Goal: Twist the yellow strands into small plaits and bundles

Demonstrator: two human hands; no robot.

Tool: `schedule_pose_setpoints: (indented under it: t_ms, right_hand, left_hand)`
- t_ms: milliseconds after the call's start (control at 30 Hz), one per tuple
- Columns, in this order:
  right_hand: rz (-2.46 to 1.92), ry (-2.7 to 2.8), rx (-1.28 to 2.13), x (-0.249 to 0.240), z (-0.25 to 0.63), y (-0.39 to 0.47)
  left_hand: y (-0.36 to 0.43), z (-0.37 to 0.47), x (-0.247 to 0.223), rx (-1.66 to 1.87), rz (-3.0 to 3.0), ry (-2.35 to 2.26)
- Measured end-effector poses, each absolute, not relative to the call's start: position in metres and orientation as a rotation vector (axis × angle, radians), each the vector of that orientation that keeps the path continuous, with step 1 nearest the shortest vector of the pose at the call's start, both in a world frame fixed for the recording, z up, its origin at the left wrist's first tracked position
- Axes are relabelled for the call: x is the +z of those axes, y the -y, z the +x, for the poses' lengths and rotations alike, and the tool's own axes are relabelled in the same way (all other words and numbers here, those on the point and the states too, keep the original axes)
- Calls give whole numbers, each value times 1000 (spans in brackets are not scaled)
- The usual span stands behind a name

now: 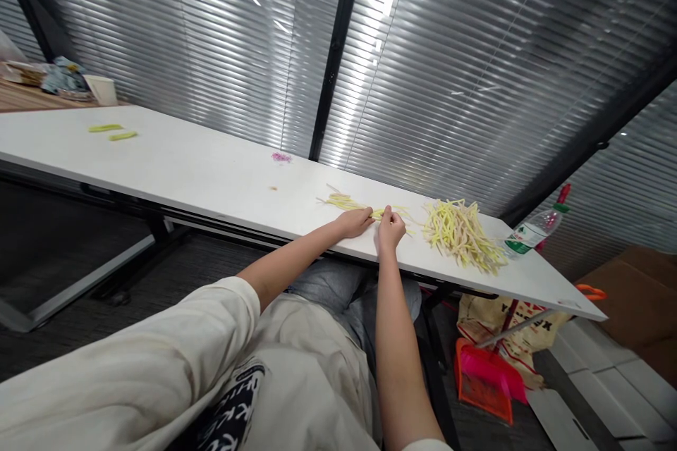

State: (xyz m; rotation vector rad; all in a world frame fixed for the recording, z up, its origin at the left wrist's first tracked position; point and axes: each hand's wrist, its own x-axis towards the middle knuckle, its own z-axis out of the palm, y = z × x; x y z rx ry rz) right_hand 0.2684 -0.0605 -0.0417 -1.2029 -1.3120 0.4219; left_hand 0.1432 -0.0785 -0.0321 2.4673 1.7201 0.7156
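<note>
My left hand (pixel 355 223) rests at the front part of the white table, its fingers closed on a small bunch of thin yellow strips (pixel 341 201). Close beside it, my right hand (pixel 391 227) is closed in a pinch on the same strips, thumb up. The strips run left past my left hand, and some ends stick out right of my right hand. A large loose pile of yellow and beige strips (pixel 462 236) lies to the right. What the strips are made of cannot be told, and my fingers hide the part they grip.
Two yellow-green bundles (pixel 123 135) lie on the white table (pixel 201 169) at the left, pink bits (pixel 281 157) near its back edge. A plastic bottle (pixel 534 231) lies tilted beyond the pile. Blinds (pixel 211 49) stand behind. An orange-pink dustpan (pixel 486 377) is on the floor.
</note>
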Motion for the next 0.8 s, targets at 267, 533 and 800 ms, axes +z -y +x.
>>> schedule_pose_setpoints:
  t_ms: [267,533,800]
  right_hand:
    - [-1167,1318,434,-39,268,62]
    - [-1097,1245,573,-41,265,57]
    - [-902,1284,668,-49,263,51]
  left_hand:
    - [76,143,-36,750,2517,-1717]
    - [77,144,-35,734,2544,-1731]
    - [80,144,-32,706,2532,-1727]
